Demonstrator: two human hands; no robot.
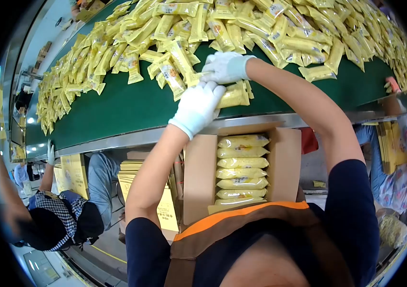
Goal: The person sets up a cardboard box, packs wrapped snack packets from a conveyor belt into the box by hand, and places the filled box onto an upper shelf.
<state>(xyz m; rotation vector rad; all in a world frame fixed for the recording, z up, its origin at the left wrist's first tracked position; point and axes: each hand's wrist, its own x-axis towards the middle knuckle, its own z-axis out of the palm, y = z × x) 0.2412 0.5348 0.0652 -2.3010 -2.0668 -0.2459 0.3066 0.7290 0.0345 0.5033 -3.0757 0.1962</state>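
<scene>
My left hand [197, 106], in a white glove, is closed on yellow snack packets [234, 95] at the near edge of the green belt. Their ends stick out to the right of its fingers. Just beyond it, my white-gloved right hand [226, 67] reaches across from the right, fingers curled over the end of another yellow packet [194, 79]; its grip is partly hidden. Below the belt edge stands an open cardboard box [200, 172] with a row of the same packets [242, 161] lying inside, flaps spread outward.
A large heap of yellow packets [280, 33] covers the far part of the green conveyor belt [117, 107]. A metal rail [132, 139] runs along its near edge. Folded yellow cartons [167, 210] stand left of the box. Co-workers [65, 215] sit on both sides.
</scene>
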